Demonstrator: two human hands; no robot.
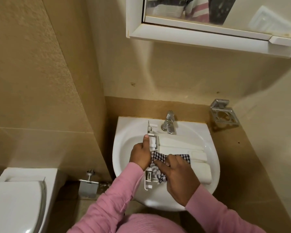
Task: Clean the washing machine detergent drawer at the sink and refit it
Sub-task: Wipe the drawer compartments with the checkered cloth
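A white detergent drawer (180, 145) lies across the bowl of the wash basin (123, 126). Its long front panel runs along the basin's left side, from the back rim beside the chrome tap (169, 121) to the front rim, and its tray body reaches right across the bowl.

The left grip (140, 156) — the person's bare left hand — is closed on the drawer's front panel about midway along its length. The fingers are curled round the panel's outer edge, and the thumb lies straight along it, pointing to the basin's back rim. The drawer body lies to the right of this grip.

The right grip (178, 172) is closed on a dark-and-white checked cloth (186, 157), holding it bunched against the drawer just behind the front panel, towards the basin's front edge. One end of the cloth shows past the knuckles over the tray; the other hangs below the fingers near the panel's front end. The two grips are close together, with the cloth between them. Both arms wear pink sleeves (118, 197).

A mirrored cabinet (200, 37) hangs on the wall above the basin, and a metal toothbrush holder (224, 113) is fixed to the wall at the right. A white toilet (18, 199) stands at the left, with a metal paper holder (88, 184) between it and the basin.
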